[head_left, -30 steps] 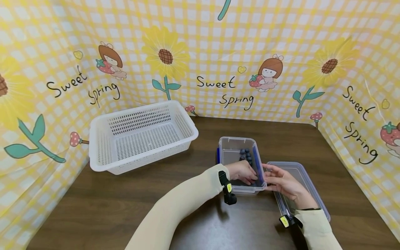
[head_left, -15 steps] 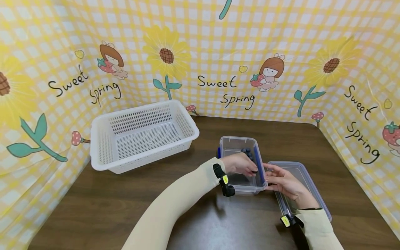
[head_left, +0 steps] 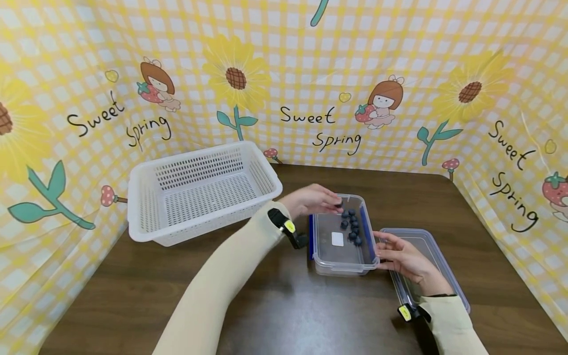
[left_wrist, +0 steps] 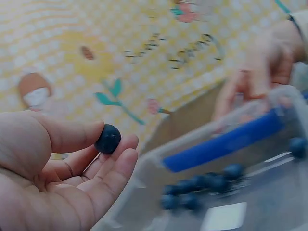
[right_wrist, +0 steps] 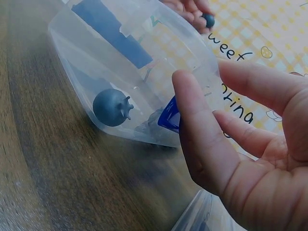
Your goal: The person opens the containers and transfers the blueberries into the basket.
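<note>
My left hand (head_left: 312,199) is over the far left corner of a clear plastic food container (head_left: 346,267). Between its thumb and fingers it pinches one blueberry (left_wrist: 109,139), seen plainly in the left wrist view. Several more blueberries (head_left: 353,228) lie in the container along its right side, beside a white label (head_left: 337,239). From outside, my right hand (head_left: 406,259) touches the container's right wall with extended fingers. In the right wrist view one digit lies against the blue clip (right_wrist: 169,115), and a blueberry (right_wrist: 108,107) shows through the clear wall.
A white perforated plastic basket (head_left: 222,221) stands at the left back on the dark wooden table (head_left: 146,291). A clear lid (head_left: 423,244) lies flat right of the container, partly under my right hand. A yellow checked cloth (head_left: 301,59) hangs behind.
My left hand has risen from inside the container and moved up and left, carrying a blueberry. The blueberries and label it covered now show. My right hand stays at the container's side.
</note>
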`<state>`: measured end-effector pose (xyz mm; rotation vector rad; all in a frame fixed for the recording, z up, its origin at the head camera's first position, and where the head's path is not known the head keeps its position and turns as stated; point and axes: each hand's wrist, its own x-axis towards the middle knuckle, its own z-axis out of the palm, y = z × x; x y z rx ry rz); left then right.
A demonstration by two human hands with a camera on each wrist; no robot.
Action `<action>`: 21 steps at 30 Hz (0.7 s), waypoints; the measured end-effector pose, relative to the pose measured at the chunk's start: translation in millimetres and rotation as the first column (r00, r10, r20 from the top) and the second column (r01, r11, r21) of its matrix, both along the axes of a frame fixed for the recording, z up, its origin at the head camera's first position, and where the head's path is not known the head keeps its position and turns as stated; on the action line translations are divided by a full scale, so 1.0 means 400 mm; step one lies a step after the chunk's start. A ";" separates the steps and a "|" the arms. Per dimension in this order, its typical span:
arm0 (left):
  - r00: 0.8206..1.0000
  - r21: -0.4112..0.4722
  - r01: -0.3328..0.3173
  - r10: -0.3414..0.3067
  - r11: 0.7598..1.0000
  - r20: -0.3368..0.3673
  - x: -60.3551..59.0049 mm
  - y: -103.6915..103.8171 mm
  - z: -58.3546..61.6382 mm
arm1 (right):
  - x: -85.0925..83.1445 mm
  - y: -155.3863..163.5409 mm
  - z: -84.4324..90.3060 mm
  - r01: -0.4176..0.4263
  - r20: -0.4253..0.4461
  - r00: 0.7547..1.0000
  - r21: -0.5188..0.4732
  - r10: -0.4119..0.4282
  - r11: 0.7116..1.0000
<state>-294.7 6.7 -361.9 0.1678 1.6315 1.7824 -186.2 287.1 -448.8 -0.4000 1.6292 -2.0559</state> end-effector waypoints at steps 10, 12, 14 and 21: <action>0.984 0.089 -0.159 0.164 0.983 -0.063 -0.048 -0.154 0.090 | 0.001 0.000 -0.002 -0.002 -0.016 1.000 0.002 0.002 1.000; 0.980 0.117 -0.176 0.186 0.977 -0.075 -0.053 -0.185 0.097 | 0.001 0.001 -0.003 -0.008 -0.019 1.000 0.001 0.008 1.000; 0.974 0.140 -0.196 0.209 0.971 -0.085 -0.056 -0.215 0.103 | 0.000 0.000 -0.004 -0.014 -0.023 1.000 -0.004 0.014 1.000; 0.959 0.183 -0.249 0.268 0.951 -0.087 -0.065 -0.312 0.113 | 0.001 -0.002 -0.011 -0.028 -0.042 0.999 -0.030 0.026 0.999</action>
